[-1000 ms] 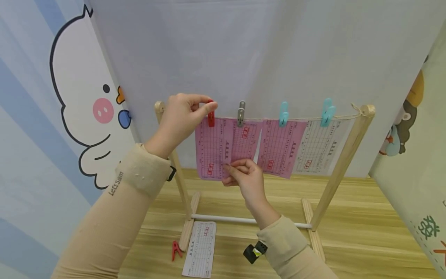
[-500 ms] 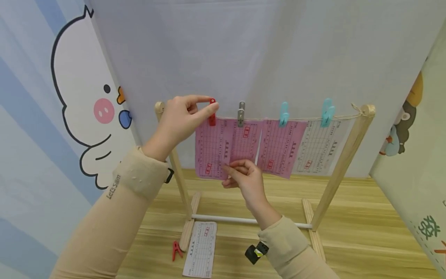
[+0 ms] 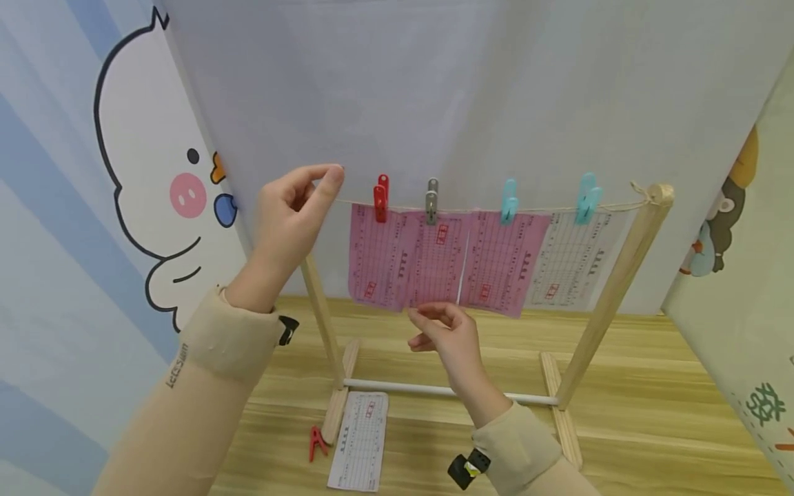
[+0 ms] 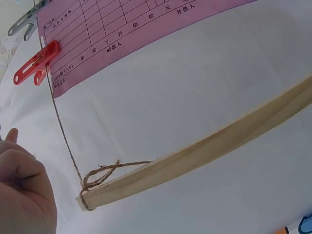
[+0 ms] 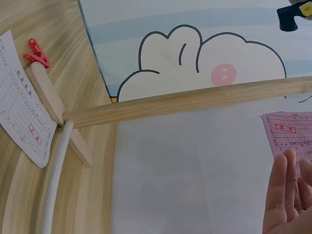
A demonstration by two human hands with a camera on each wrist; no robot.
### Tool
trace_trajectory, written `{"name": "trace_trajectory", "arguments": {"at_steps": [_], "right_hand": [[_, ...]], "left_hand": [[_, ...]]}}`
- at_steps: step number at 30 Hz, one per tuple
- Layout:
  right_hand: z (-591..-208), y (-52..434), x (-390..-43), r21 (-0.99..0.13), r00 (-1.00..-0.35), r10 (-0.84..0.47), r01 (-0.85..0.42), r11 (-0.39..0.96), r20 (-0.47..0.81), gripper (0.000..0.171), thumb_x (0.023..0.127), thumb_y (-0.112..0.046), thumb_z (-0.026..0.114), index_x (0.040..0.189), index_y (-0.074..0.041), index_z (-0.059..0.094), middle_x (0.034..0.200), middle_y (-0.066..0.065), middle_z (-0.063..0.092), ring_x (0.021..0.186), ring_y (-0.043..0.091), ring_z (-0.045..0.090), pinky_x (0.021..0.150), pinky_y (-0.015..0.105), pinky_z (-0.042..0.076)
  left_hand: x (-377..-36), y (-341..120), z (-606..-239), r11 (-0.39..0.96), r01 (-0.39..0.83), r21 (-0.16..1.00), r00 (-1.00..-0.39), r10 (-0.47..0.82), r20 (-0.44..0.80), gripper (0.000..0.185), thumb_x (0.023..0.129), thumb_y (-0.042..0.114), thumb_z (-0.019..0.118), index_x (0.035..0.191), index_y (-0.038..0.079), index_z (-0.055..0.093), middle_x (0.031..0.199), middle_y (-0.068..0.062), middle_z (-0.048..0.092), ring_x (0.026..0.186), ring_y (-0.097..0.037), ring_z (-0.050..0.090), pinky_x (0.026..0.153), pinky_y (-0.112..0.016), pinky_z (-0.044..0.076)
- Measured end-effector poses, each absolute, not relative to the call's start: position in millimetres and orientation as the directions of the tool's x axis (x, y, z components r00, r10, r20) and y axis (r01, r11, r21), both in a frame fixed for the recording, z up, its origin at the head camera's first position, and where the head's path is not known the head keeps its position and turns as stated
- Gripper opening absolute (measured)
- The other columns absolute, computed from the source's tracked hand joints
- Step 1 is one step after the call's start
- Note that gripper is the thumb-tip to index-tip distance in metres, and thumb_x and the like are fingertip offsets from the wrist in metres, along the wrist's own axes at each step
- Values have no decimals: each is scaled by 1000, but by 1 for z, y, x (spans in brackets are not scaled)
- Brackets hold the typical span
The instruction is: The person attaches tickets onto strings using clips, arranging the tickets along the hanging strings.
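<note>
On the string [image 3: 471, 209], at ten o'clock from the right hand [image 3: 448, 335]: a pink slip [image 3: 375, 262] under a red clip [image 3: 380, 198].

Both hands are empty, fingers loosely curled; the left hand [image 3: 291, 210] hovers at nine o'clock of the clip, the right just below the slip's lower edge. The paper looks thin, light and floppy, likely to tear if tugged, so pinch its bottom corner gently. The clip seems stiff and springy, best squeezed at its upper tails.
</note>
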State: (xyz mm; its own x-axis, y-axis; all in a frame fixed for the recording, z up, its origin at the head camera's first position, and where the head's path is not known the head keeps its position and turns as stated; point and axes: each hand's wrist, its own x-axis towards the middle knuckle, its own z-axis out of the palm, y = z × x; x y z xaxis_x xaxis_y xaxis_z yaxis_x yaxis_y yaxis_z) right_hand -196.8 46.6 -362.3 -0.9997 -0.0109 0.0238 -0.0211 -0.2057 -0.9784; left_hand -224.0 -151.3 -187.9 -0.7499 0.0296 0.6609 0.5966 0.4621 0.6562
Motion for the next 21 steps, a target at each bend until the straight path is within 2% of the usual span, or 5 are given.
{"name": "trace_trajectory", "arguments": {"at_steps": [7,21], "right_hand": [[-380,52,-188,-987,-1000,-11,28,-156,-26,25,92,-7,68,112,6,64,89,2,69,53,8,60,56,26,56],[-411,53,-174,-985,-994,-23,112,-132,-110,24,91,-8,69,112,4,66,87,4,71,48,7,51,52,24,51]], "left_hand": [[-211,-161,-209,432,598,675,-750,6,661,22,98,16,61,110,3,74,55,10,39,47,-7,29,46,-23,24],[-186,-176,-266,512,514,688,-790,-29,612,18,96,13,65,109,5,74,56,4,40,46,-4,26,42,-23,22]]}}
